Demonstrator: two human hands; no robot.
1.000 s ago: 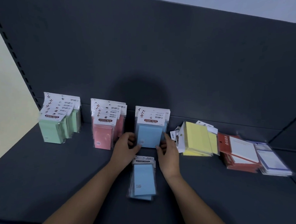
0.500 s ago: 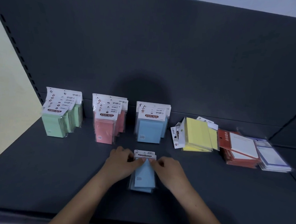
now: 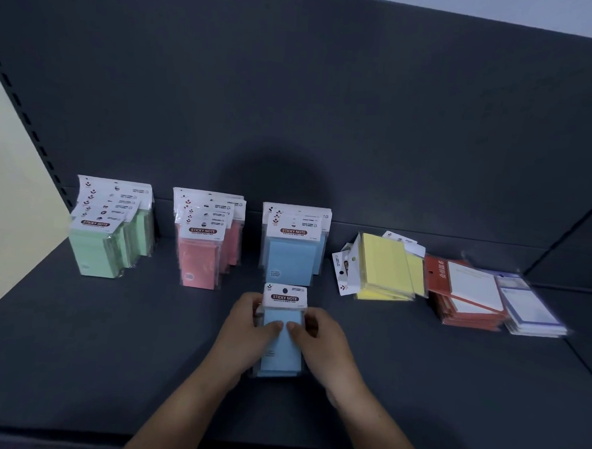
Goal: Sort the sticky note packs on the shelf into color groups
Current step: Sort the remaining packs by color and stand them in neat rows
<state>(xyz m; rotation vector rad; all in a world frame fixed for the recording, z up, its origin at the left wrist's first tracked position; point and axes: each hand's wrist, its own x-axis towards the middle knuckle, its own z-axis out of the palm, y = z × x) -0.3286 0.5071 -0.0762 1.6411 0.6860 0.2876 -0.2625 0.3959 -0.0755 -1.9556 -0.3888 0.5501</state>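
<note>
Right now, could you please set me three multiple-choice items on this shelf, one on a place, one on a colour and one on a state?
1. Which standing group is directly behind the held blue stack? A. green B. pink C. blue
2. What colour is the leftmost standing group? A. green B. yellow C. white
3. How do the yellow packs sit? A. upright in a neat row B. in a loose, tilted pile C. hung on hooks
Answers: C, the blue group stands just behind it; A, its notes are green; B, they lie stacked askew with headers pointing left.
</note>
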